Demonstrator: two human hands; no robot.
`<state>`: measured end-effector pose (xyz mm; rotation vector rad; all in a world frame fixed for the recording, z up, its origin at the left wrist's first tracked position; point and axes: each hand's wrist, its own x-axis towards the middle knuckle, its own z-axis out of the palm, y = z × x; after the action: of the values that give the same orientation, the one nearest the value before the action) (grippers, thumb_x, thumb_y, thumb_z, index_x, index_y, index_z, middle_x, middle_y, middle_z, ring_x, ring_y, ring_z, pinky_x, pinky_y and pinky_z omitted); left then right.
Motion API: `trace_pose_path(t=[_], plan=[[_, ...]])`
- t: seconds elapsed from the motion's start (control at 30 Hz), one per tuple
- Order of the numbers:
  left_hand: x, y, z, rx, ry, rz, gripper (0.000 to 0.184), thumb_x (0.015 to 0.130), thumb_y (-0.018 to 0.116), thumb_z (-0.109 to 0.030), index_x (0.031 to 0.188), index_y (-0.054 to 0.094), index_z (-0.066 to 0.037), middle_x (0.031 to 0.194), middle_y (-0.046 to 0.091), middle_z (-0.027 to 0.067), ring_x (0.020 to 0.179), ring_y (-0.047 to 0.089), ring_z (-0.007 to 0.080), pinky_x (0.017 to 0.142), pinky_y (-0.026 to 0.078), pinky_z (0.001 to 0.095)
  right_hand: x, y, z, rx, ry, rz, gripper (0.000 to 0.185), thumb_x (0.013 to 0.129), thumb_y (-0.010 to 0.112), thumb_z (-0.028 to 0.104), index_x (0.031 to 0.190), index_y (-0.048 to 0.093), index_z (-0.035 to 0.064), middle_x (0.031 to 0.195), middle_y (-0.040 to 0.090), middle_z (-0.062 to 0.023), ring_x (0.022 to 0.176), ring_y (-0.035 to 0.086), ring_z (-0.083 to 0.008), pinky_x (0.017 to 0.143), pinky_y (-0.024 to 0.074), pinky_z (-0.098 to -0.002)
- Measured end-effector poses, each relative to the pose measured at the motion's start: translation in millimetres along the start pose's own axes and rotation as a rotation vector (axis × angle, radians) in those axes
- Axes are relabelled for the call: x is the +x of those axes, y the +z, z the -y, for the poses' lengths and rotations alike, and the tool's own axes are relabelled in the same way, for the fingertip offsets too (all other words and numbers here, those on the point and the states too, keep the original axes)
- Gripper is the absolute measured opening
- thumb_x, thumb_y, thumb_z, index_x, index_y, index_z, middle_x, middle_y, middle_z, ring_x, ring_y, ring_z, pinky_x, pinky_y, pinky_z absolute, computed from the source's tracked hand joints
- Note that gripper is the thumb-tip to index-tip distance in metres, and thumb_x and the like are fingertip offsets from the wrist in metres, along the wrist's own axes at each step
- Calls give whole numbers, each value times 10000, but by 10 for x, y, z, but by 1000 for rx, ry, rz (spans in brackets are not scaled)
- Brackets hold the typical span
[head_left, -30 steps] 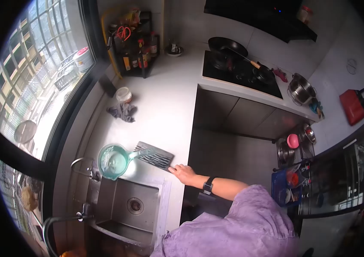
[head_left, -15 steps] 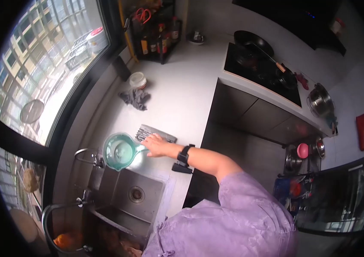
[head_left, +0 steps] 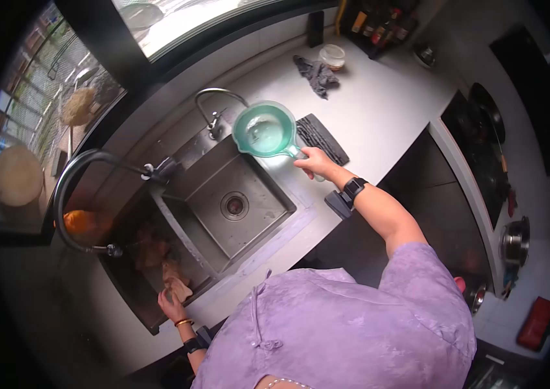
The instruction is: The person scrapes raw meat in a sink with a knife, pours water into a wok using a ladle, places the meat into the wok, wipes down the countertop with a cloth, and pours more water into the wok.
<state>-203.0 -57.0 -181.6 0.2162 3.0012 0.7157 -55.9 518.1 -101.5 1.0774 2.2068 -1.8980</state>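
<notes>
My right hand (head_left: 314, 163) is wrapped round the handle of a translucent green water dipper (head_left: 242, 129). The dipper is beside the sink's back right corner, its round bowl facing up; a glossy light patch shows inside, though I cannot tell whether it is liquid. My left hand (head_left: 171, 305) is at the front edge of the left sink basin (head_left: 134, 305), fingers slightly apart. Close to its fingertips are pale, meat-like pieces (head_left: 176, 280); whether they touch is unclear. The right basin (head_left: 213, 227) has a round drain (head_left: 234, 205).
A large curved faucet (head_left: 97, 159) arches over the left basin, and a smaller faucet (head_left: 217, 97) stands behind the right one. Past the dipper are a dark ridged board (head_left: 323, 139), a grey cloth (head_left: 317, 76) and a lidded tub (head_left: 332, 57). An orange object (head_left: 80, 222) sits behind the left basin.
My view has swung left towards the sink. My right hand has closed round the dipper's handle, where it was reaching before. My left hand has come into view at the left basin.
</notes>
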Motion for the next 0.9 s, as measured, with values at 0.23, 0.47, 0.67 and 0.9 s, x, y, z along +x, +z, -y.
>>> trace_pose_path(t=[0.23, 0.47, 0.67, 0.9], plan=[[100, -174, -304, -79, 102, 3, 261, 762, 527, -118, 1006, 527, -23, 1105, 462, 156, 1056, 424, 299, 910, 317, 366, -270, 180, -64, 121, -9, -123, 160, 715, 558, 140, 703, 485, -2, 509, 490, -37, 356, 454, -106, 350, 368, -241], [265, -265, -1137, -150, 287, -2, 258, 790, 507, -117, 1025, 527, -13, 1128, 461, 136, 1061, 429, 271, 908, 324, 343, -743, -1, -79, 246, -31, -183, 155, 717, 546, 132, 699, 476, -5, 515, 473, -37, 364, 447, -99, 344, 370, -236], [301, -69, -2184, -270, 511, -11, 244, 801, 488, -71, 1030, 521, 7, 1129, 463, 139, 1055, 437, 260, 900, 331, 339, -1425, -614, -37, 374, -43, -183, 144, 759, 555, 124, 740, 465, 13, 521, 464, -18, 372, 429, -77, 358, 348, -213], [-221, 399, -3793, -303, 749, -1, 240, 813, 486, -67, 1038, 516, 10, 1120, 476, 132, 1035, 455, 259, 891, 344, 338, -2557, -2007, -123, 440, -71, -248, 136, 741, 550, 103, 706, 458, 9, 510, 459, -27, 367, 431, -85, 345, 346, -220]])
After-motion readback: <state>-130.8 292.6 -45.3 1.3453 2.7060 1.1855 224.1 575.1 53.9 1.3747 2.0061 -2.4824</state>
